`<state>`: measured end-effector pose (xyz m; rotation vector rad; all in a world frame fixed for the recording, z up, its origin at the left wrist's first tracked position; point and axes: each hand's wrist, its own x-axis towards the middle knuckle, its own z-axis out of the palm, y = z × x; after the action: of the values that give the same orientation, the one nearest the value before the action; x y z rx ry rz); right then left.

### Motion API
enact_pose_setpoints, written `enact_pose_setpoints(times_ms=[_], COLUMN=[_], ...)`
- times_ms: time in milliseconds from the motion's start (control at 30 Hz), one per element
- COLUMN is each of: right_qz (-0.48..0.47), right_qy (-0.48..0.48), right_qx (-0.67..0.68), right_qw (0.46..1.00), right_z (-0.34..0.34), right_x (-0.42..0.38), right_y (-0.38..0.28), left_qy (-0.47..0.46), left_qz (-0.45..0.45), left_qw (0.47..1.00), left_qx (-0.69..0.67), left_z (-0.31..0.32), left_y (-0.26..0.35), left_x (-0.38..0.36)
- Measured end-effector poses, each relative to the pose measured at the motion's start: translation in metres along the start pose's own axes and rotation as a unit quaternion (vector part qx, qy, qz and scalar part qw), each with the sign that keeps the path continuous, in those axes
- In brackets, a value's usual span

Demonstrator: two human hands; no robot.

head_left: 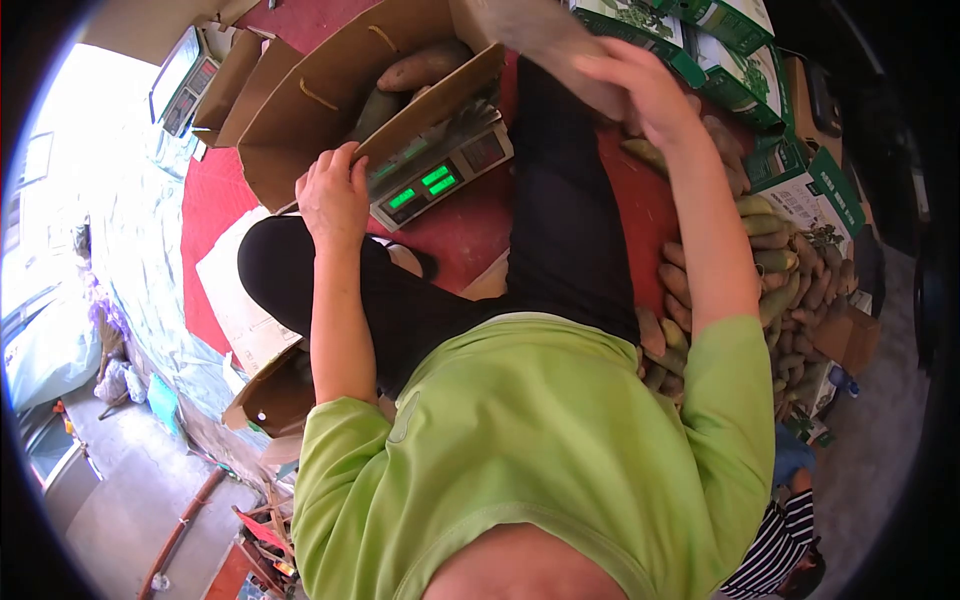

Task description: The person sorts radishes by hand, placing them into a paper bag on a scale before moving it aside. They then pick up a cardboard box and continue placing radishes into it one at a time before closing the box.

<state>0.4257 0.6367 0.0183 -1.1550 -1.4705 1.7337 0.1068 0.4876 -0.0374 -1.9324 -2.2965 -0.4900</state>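
Observation:
My left hand (pixel 335 195) grips the near edge of an open cardboard box (pixel 330 90) that sits on a digital scale (pixel 440 165) with green lit digits. Several sweet potatoes (pixel 425 68) lie inside the box. My right hand (pixel 645 90) is raised over the box's right side and is closed on a long brown sweet potato (pixel 540 40), blurred by motion. My legs in black trousers (pixel 560 220) stretch out on the red mat (pixel 470 225) beside the scale.
A heap of sweet potatoes (pixel 785 280) lies to my right. Green and white cartons (pixel 720 50) are stacked at the far right. A second scale (pixel 180 80) and folded cardboard (pixel 235 70) are far left. A person in a striped shirt (pixel 780 550) crouches near right.

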Motion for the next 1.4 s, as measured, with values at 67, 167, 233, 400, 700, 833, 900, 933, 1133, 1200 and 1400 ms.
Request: enact_pose_setpoints(times_ms=[67,167,233,400,700,833,900,933,1133,1200,1400], right_qz=[-0.016,0.023,-0.036,-0.199,-0.193,-0.071,0.029,0.069,0.302,0.351,0.470], right_qy=[-0.061,-0.154,-0.162,-0.075,0.146,0.259,0.298,0.311,0.306,0.264,0.330], right_qx=[-0.024,-0.018,-0.168,-0.339,-0.194,-0.160,-0.170,-0.194,-0.172,-0.312,-0.033], right_qw=[0.998,0.988,0.972,0.916,0.951,0.950,0.939,0.928,0.886,0.842,0.818], right_z=[0.031,0.082,0.118,0.150,0.011,-0.065,-0.091,-0.105,-0.149,-0.123,-0.088], right_x=[0.035,0.072,0.092,0.108,0.048,-0.006,-0.047,-0.066,-0.195,-0.223,-0.232], right_y=[-0.007,-0.025,-0.019,0.012,0.057,0.143,0.194,0.225,0.405,0.383,0.366], left_qy=[-0.004,-0.004,-0.009,-0.017,0.009,0.005,0.003,0.005,0.012,0.015,0.005], left_qz=[-0.004,0.000,0.000,-0.003,0.012,0.009,0.007,0.008,0.009,0.007,-0.030], left_qw=[1.000,1.000,1.000,1.000,0.999,0.999,0.999,0.999,0.998,0.998,0.992], left_qx=[-0.003,-0.001,0.001,0.003,-0.040,-0.047,-0.046,-0.049,-0.056,-0.062,-0.126], left_z=[0.002,0.003,0.002,0.000,-0.001,-0.002,-0.003,-0.004,-0.002,-0.002,-0.006], left_y=[-0.001,-0.002,-0.002,-0.002,0.002,0.005,0.006,0.006,0.009,0.009,0.004], left_x=[0.000,0.000,0.001,-0.001,0.002,0.004,0.004,0.004,0.008,0.009,0.013])
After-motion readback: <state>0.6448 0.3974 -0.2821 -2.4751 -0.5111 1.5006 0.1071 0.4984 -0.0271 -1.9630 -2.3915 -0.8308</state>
